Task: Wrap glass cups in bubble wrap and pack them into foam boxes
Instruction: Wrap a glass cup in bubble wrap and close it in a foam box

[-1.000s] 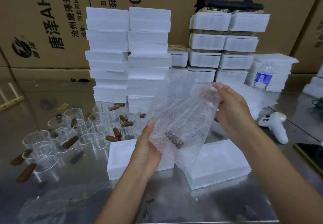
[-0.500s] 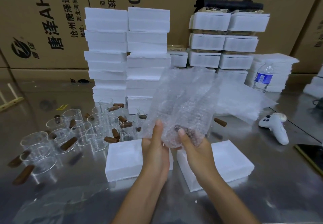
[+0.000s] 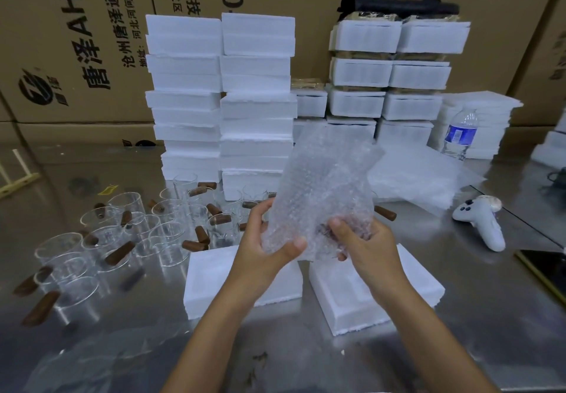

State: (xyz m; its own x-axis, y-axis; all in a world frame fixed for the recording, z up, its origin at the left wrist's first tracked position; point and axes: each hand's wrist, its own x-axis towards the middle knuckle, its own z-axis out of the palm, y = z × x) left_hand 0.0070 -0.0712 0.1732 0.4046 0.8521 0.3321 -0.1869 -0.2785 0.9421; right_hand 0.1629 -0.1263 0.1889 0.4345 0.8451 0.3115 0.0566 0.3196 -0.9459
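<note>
A sheet of bubble wrap (image 3: 324,190) stands upright above the table, with a glass cup inside its lower end; the cup's brown handle shows dimly through the wrap. My left hand (image 3: 266,248) grips the wrap's lower left side, thumb across the front. My right hand (image 3: 364,242) grips the lower right side, fingers curled round the bundle. Below them lie two open foam box halves, one on the left (image 3: 214,279) and one on the right (image 3: 346,294). Several bare glass cups with brown handles (image 3: 147,233) stand at the left.
Tall stacks of foam boxes (image 3: 220,101) rise behind, with closed packed boxes (image 3: 395,71) to the right. A pile of bubble wrap sheets (image 3: 422,175), a water bottle (image 3: 459,135), a white controller (image 3: 481,221) and a dark phone (image 3: 545,267) lie on the right of the metal table (image 3: 490,316).
My right hand came down from the wrap's top edge to its lower end. Both hands now hold the bundle's bottom, and the wrap has turned more upright.
</note>
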